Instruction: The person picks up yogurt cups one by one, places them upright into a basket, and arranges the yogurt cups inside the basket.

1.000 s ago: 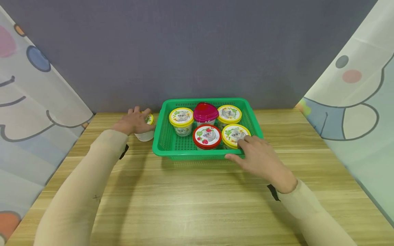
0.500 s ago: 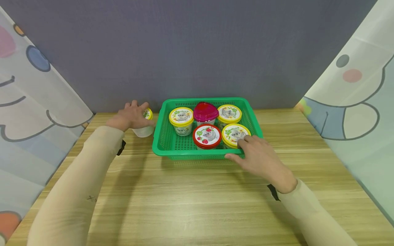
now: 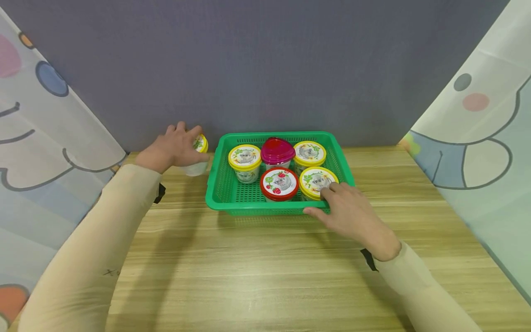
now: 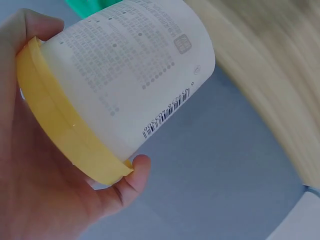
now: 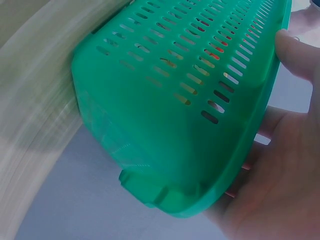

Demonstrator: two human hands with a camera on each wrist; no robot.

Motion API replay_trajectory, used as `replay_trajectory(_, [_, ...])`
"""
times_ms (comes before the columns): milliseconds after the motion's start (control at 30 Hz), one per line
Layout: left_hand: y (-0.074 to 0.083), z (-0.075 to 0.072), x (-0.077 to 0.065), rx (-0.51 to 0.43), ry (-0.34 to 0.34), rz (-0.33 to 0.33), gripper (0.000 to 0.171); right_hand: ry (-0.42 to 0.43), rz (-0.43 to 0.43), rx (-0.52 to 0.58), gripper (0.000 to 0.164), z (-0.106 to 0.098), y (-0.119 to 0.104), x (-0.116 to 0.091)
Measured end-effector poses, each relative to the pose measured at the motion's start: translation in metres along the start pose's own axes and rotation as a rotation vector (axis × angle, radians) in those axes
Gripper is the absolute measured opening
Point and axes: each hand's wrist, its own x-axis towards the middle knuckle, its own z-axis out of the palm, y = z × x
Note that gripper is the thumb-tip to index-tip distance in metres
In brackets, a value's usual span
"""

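Observation:
My left hand [image 3: 171, 148] grips a white tub [image 3: 196, 168] with a yellow lid, left of the green basket [image 3: 244, 206]. In the left wrist view, finger and thumb pinch the yellow rim [image 4: 65, 125], and the printed side with its barcode faces the camera. My right hand [image 3: 352, 214] holds the basket's front right rim, thumb outside and fingers over the edge, close to a yellow-lidded tub [image 3: 315, 177]. The right wrist view shows the basket's slotted wall [image 5: 150, 95] beside that hand.
Inside the basket stand two more yellow-lidded tubs [image 3: 244, 157], a red-lidded tub [image 3: 279, 184] and a container with a pink lid [image 3: 277, 151]. The wooden table [image 3: 249, 267] ends at a grey panel [image 3: 265, 69] behind. Cartoon-printed sheets flank both sides.
My left hand and the tub have risen toward the back panel, the hand also shifting slightly left. My right hand and the basket stay where they were.

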Motion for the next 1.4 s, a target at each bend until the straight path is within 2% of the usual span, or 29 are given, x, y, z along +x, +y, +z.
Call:
replay_trajectory(233, [0.017, -0.015, -0.006, 0.033, 0.026, 0.023, 0.077, 0.008, 0.000, -0.008, 0.064, 0.001, 0.001, 0.000])
replay_trajectory(433, [0.024, -0.022, -0.010, 0.065, 0.041, 0.026, 0.075, 0.012, -0.009, -0.014, 0.067, 0.003, 0.001, 0.000])
replay_trajectory(600, [0.029, -0.028, -0.014, 0.060, 0.059, 0.028, 0.073, 0.012, -0.009, -0.014, 0.066, 0.003, 0.002, 0.000])
replay_trajectory(800, [0.040, -0.033, -0.017, 0.051, 0.064, 0.063, 0.069, 0.013, -0.006, -0.011, 0.060, 0.003, 0.002, 0.000])
replay_trajectory(1100, [0.060, -0.029, -0.018, 0.037, 0.046, 0.110, 0.069, 0.011, -0.002, -0.007, 0.062, 0.003, 0.002, 0.000])
replay_trajectory(1400, [0.075, -0.024, -0.018, 0.041, 0.060, 0.152, 0.069, 0.024, 0.000, -0.004, 0.058, 0.003, 0.001, 0.000])
